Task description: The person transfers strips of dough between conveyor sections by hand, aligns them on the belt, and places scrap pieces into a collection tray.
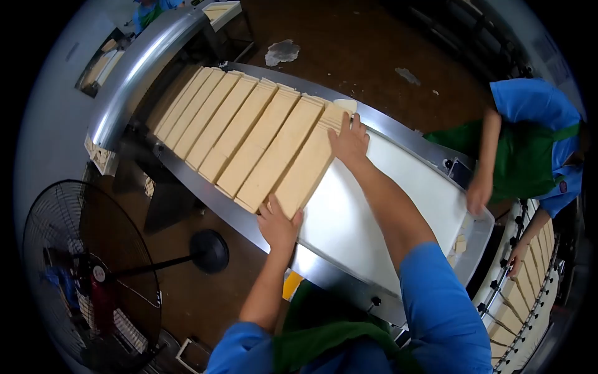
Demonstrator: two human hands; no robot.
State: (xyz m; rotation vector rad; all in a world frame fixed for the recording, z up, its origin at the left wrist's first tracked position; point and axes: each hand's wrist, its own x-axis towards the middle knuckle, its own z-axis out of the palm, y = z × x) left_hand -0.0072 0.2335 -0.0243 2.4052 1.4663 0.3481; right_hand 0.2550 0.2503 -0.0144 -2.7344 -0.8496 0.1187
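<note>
A row of long, pale beige slabs [249,137] lies side by side across a conveyor, with thin layers showing at their far ends. My left hand [279,227] grips the near end of the last slab [305,168], its thumb and fingers around the corner. At that slab's far end, my right hand [350,144] rests with fingers over the top and edge. The slab lies between my two hands, touching or almost touching its neighbour. White belt [386,199] shows to the right of it.
A curved metal hood [149,68] covers the belt's far left end. A black fan [93,274] stands at lower left. On the right, a co-worker in a green apron [523,159] reaches to a second conveyor [498,311] carrying similar slabs. A tray with small pieces [460,244] sits at the belt's end.
</note>
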